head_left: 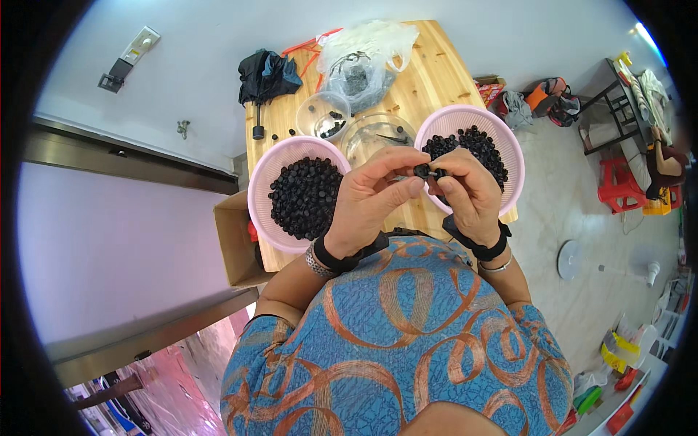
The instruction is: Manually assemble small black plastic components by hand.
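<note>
Over the table, between two pink baskets, my two hands meet. My left hand (369, 198) pinches a small black knob-like piece (421, 171) between thumb and fingertips. A second small black piece (440, 174) is gripped in the fingertips of my right hand (476, 198). A short pale pin or gap shows between the two pieces; I cannot tell whether they are joined. Left of my hands, the left pink basket (260, 195) holds a heap of small black pieces (304, 198). More such pieces (476, 145) lie in the right pink basket (515, 149), partly hidden behind my right hand.
Beyond my hands a clear round dish (351, 149) holds a dark pointed tool (392, 138). Behind it stand a clear tub (305, 116) with some black pieces and a plastic bag (371, 40). A folded umbrella (267, 78) lies far left. A cardboard box (234, 251) abuts the table's left side.
</note>
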`<state>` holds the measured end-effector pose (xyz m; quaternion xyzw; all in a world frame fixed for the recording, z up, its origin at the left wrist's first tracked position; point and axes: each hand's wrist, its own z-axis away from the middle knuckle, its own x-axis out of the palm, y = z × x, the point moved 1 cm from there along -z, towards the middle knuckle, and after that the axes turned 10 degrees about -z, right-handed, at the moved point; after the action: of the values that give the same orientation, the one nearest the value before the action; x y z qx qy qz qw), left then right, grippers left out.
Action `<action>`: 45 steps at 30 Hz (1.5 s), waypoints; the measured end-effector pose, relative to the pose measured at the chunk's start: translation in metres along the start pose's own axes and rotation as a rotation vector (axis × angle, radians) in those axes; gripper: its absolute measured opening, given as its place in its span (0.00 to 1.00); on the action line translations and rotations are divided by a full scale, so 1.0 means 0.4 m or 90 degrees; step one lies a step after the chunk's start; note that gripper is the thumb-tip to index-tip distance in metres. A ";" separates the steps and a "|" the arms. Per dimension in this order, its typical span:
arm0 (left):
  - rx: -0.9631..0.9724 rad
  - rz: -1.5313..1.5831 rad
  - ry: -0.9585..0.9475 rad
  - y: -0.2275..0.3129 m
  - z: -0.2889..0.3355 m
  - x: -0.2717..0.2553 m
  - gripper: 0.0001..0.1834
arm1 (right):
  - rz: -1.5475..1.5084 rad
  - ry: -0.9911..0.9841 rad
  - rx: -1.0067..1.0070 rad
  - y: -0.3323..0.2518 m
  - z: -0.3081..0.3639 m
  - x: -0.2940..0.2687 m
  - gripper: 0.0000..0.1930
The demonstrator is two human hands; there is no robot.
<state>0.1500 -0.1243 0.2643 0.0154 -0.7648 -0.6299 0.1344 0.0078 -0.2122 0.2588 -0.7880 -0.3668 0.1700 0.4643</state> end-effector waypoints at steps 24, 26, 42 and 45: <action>-0.091 0.212 -0.009 -0.006 0.019 -0.021 0.15 | 0.374 0.003 -0.220 -0.042 -0.029 0.040 0.13; -0.088 0.198 0.015 -0.007 0.019 -0.023 0.16 | 0.424 -0.004 -0.216 -0.050 -0.029 0.048 0.14; -0.061 0.167 0.042 -0.014 0.023 -0.014 0.14 | 0.515 -0.006 -0.210 -0.067 -0.021 0.059 0.14; -0.052 0.141 0.052 -0.013 0.022 -0.011 0.14 | 0.530 -0.015 -0.208 -0.067 -0.021 0.059 0.14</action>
<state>0.1514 -0.1160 0.2568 -0.0492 -0.7297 -0.6404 0.2344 0.0175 -0.1920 0.2877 -0.9295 -0.0456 0.2915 0.2211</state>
